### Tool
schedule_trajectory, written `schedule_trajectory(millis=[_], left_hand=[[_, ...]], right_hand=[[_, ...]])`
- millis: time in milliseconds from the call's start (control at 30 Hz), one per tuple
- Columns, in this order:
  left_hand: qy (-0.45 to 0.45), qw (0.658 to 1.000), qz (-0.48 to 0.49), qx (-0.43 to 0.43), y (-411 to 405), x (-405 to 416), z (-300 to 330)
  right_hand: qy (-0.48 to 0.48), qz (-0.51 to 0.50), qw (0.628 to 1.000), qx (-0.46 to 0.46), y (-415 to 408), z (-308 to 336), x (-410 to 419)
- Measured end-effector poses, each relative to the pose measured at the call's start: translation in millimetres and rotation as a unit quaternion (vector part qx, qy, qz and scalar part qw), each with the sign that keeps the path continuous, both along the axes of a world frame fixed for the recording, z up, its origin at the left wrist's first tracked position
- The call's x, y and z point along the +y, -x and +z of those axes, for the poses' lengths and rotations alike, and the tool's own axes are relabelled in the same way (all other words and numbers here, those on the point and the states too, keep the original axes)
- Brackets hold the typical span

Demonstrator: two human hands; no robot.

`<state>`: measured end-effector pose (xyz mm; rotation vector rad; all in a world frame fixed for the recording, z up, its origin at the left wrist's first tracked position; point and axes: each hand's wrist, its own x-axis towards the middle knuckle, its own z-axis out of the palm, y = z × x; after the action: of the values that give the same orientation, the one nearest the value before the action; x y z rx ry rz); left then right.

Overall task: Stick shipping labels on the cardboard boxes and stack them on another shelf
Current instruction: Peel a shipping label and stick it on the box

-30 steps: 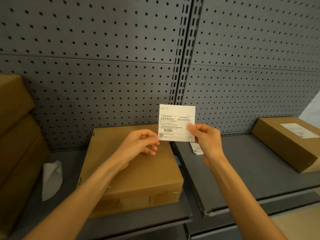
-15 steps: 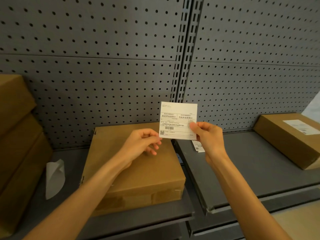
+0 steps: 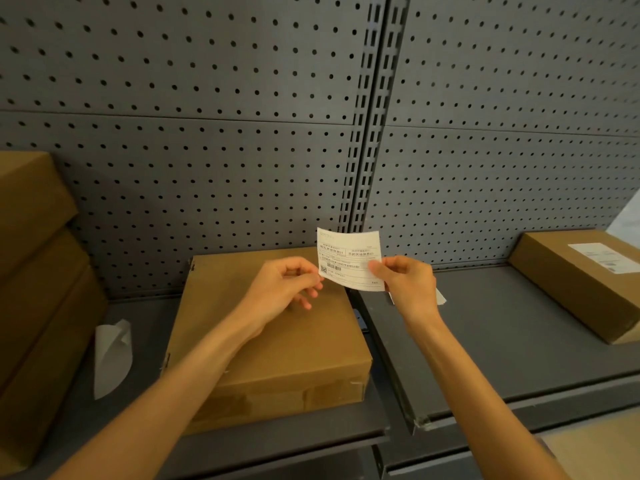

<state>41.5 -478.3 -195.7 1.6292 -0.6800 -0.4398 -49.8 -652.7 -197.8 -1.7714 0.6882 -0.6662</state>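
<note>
Two hands: both meet at one shipping label (image 3: 349,259), held in the air at the centre of the frame.
Right hand (image 3: 407,285): fingers (image 3: 377,270) and thumb pinch the label's right edge.
Left hand (image 3: 282,289): fingers curled, their tips at the label's lower left corner; whether they pinch the paper or only pick at it I cannot tell.
Label: printed face toward the camera, above the far right corner of the plain cardboard box (image 3: 270,341), not touching it.
Change: a second ago the sheet was flat and upright; now its top edge curls and it tilts, and it has sunk a little toward the box.
Meaning: my guess is the backing is being worked loose at that corner, so sticking has not yet begun.
Target box: lies on the left shelf (image 3: 138,427), lower centre, its top bare.
Done box (image 3: 585,282): on the right shelf (image 3: 512,341), right edge of the frame, already wearing a label.
Waiting boxes (image 3: 34,271): stacked at the left edge.
Loose paper (image 3: 112,355): a curled white sheet lower left, perhaps spent backing.
Risk: a curling adhesive sheet may fold onto itself.
</note>
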Motion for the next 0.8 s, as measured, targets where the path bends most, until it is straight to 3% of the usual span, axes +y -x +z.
schedule_trajectory(millis=[200, 467, 800], left_hand=[[-0.014, 1.000, 0.008, -0.025, 0, -2, -1], [-0.016, 0.999, 0.018, -0.026, -2, -2, -3], [-0.016, 0.998, 0.039, -0.036, -2, -2, -2]], right_hand=[[0.127, 0.016, 0.990, 0.055, -1, -7, 6], [0.302, 0.048, 0.948, 0.089, -5, -2, 18], [0.347, 0.038, 0.929, 0.122, -7, 1, 28]])
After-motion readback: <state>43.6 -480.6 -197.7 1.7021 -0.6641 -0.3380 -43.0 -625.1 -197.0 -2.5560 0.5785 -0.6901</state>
